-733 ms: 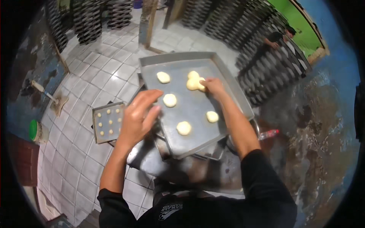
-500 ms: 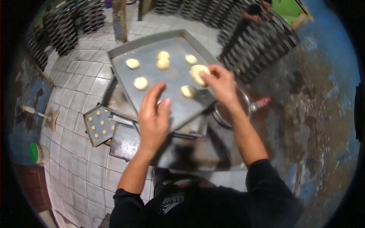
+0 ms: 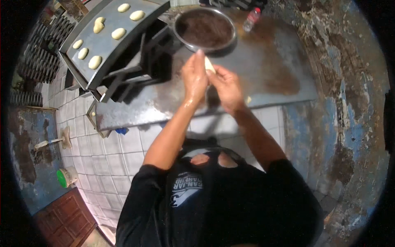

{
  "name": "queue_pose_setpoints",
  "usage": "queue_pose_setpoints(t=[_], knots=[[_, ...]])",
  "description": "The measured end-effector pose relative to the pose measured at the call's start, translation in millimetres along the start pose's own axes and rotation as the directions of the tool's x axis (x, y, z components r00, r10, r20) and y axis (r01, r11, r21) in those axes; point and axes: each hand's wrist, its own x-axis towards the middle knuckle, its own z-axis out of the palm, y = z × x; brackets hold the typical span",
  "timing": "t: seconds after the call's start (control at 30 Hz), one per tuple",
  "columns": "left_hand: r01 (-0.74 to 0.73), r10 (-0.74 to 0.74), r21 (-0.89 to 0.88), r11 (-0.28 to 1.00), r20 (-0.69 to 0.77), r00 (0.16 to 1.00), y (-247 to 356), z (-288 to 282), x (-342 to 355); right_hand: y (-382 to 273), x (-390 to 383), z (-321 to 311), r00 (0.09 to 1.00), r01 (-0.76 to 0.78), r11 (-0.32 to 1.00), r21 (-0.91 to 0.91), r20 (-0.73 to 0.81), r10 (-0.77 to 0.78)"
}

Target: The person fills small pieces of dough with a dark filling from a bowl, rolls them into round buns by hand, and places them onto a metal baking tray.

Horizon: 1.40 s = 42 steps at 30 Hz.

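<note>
Above the table, a pale dough piece (image 3: 209, 65) is held between my two hands. My right hand (image 3: 226, 87) pinches it with thumb and fingers. Fingers extended, my left hand (image 3: 194, 79) lies along its other side; my palm is turned from view. Just beyond them stands a round metal bowl (image 3: 231, 41) of dark brown crumbly filling (image 3: 203, 28). To the upper left, a grey metal baking tray (image 3: 108, 46) is raised on a dark stack and carries several dough pieces (image 3: 95, 62). Two of these touch each other.
A worn metal table (image 3: 263, 92) spans the space before me. Beyond the bowl is a red-capped clear bottle (image 3: 252, 19). On the left are a green-lidded tub (image 3: 66, 178), a wooden-handled tool (image 3: 51, 143) and stacked dark trays (image 3: 37, 61). A stained wall (image 3: 341, 111) stands at right.
My hands have left the tray and come together over the table near the bowl. The dough piece in my right hand came along. The view has swung right, so the tray sits farther left.
</note>
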Motion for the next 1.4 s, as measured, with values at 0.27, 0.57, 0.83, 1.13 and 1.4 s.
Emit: queue_pose_setpoints(t=[0.27,0.57,0.83,1.13,1.4], knots=[[0.388,-0.456,0.372,0.843,0.11,0.883,-155,-71,-56,111,-34,-83,0.94,0.309,0.722,-0.619,0.082,-0.332],[0.28,-0.321,0.25,0.927,0.14,0.937,-136,-67,9,192,66,-166,0.998,-0.031,0.303,-0.953,-0.014,0.057],[0.126,-0.154,0.231,0.965,0.108,0.982,-72,-58,139,91,197,-156,0.973,0.232,0.604,-0.763,0.18,-0.146],[0.044,-0.079,0.468,0.883,0.056,0.995,-64,-56,252,71,388,-189,0.921,0.359,0.035,-0.933,0.348,-0.174],[-0.124,0.159,0.568,0.813,-0.013,0.987,-97,-55,275,20,333,-130,0.839,-0.311,0.772,-0.554,0.222,0.497]])
